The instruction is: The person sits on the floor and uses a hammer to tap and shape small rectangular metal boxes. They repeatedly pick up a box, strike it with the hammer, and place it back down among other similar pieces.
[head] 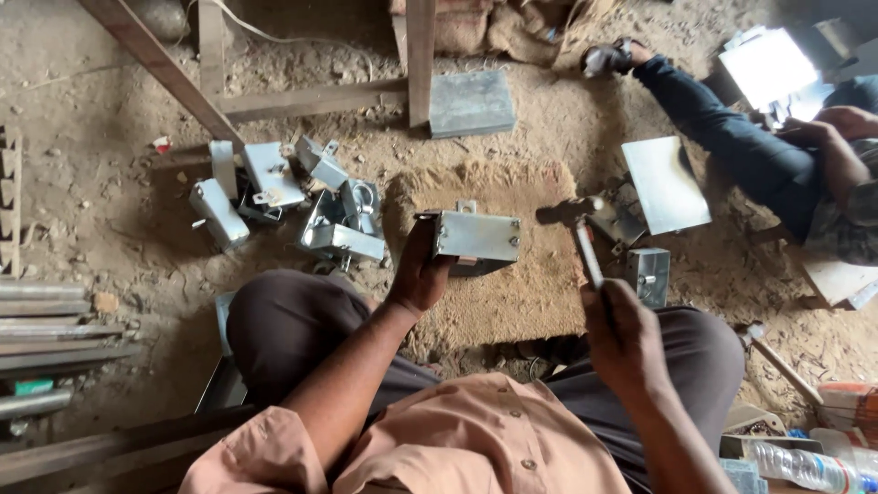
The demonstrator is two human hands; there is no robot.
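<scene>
Grips: one box (476, 237), one hammer (578, 230), perhaps.

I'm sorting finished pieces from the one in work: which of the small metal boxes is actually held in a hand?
The metal box on the brown mat, gripped by the left hand. The other boxes lie untouched in the dirt; the right hand holds a hammer.

A rough metalwork workshop with a dirt floor.
Folded grey sheet-metal boxes (283, 197) lie heaped just beyond the left hand (419, 274); a steel-headed hammer (578, 233) rises from the right hand (622, 334); sandy ground (91, 155) surrounds both.
</scene>
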